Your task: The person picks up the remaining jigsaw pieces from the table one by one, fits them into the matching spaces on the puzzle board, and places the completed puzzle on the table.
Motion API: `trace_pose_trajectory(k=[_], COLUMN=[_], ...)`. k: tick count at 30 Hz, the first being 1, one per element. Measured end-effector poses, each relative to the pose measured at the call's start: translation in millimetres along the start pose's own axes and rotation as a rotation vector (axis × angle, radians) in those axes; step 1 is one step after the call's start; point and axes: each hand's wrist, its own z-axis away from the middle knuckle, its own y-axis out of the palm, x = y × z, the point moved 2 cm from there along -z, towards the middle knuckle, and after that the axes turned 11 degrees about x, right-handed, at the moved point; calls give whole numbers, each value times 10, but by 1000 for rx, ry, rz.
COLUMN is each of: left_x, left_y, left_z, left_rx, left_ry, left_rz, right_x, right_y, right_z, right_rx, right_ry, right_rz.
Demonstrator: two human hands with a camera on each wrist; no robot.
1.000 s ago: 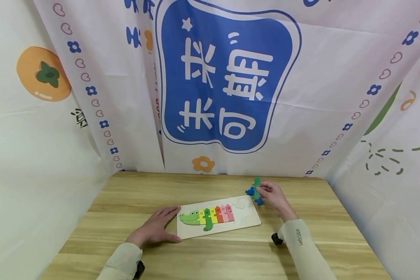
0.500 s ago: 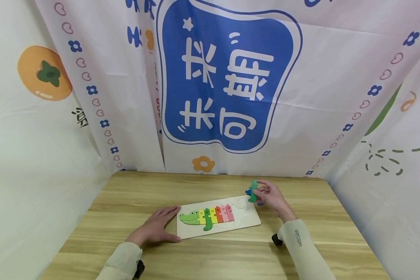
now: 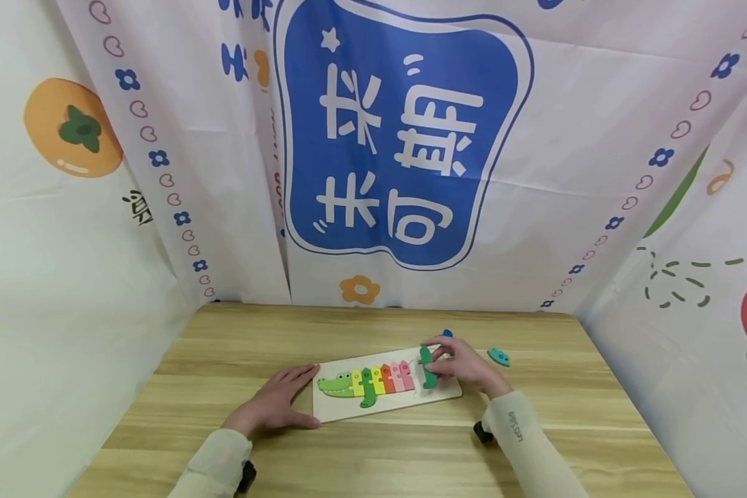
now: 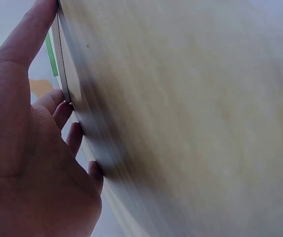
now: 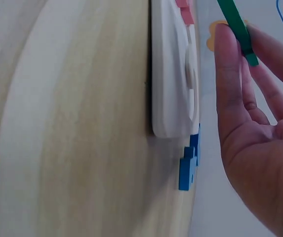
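A pale wooden puzzle board [image 3: 333,409] lies on the table, bearing a crocodile made of colored pieces [image 3: 340,387]. At its left end my left hand [image 3: 272,403] rests with spread, fairly straight fingers touching the edge, the thumb near the front corner. My right hand [image 3: 465,364] pinches a green puzzle piece [image 3: 427,370] between thumb and fingers. That green piece [image 5: 237,29] is held above the board's bare right part, beside the pink pieces. A blue piece [image 3: 447,333] lies behind the right hand, partly hidden. To the right of the hand is a teal piece [image 3: 499,356].
The wood-grain table [image 3: 373,456] extends around the board. A white printed curtain [image 3: 566,173] hangs behind its back edge, with similar cloth at both sides. Loose blue pieces [image 5: 186,173] sit just off the board's right end.
My right hand has moved left with the green piece, from beyond the board's far right corner to over its right part. The teal piece has come into sight. My left hand stays.
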Motion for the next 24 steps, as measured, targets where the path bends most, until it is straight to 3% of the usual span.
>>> trace_pose_trajectory(k=[24], left_x=[1], left_y=[-2], left_z=[2], left_rx=[1], left_ry=[0], left_rz=[0], right_x=[5], right_y=[228], right_z=[-175], right_rx=[-9], right_ry=[81], right_rz=[125])
